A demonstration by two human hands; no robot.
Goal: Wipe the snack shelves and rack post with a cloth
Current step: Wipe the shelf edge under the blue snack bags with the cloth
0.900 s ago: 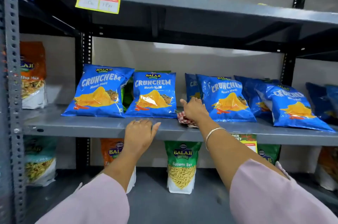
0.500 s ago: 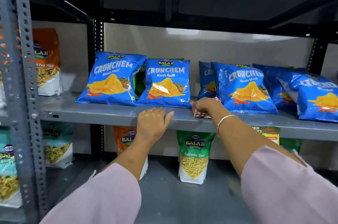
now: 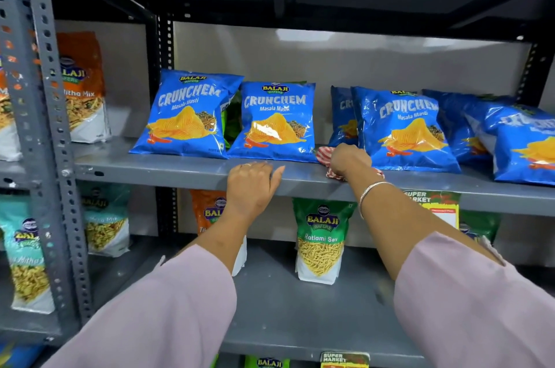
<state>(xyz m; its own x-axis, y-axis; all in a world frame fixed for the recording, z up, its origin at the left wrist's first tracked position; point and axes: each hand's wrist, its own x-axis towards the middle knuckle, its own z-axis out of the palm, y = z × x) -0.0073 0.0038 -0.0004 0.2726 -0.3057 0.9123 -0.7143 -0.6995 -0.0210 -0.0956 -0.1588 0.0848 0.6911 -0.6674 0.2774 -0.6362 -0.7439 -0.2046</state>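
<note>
A grey metal snack shelf [image 3: 168, 171] runs across the middle of the view. My right hand [image 3: 348, 159] presses a red-and-white checked cloth [image 3: 326, 155] onto it, in the gap between two blue Crunchem bags [image 3: 274, 121] [image 3: 404, 127]. My left hand [image 3: 250, 187] rests flat on the shelf's front edge, fingers together, holding nothing. A perforated grey rack post [image 3: 51, 133] stands at the left.
More blue Crunchem bags [image 3: 522, 145] lie at the right of the shelf. The lower shelf [image 3: 279, 313] holds a green Ratlami Sev pouch [image 3: 321, 241] and an orange pouch [image 3: 210, 211]. Mitha Mix pouches [image 3: 82, 88] stand in the left bay. A price label [image 3: 432, 205] hangs on the shelf edge.
My right hand with the cloth has drawn back toward the shelf's front, out from between the bags. The camera has tilted down and moved closer. My left hand stays on the edge.
</note>
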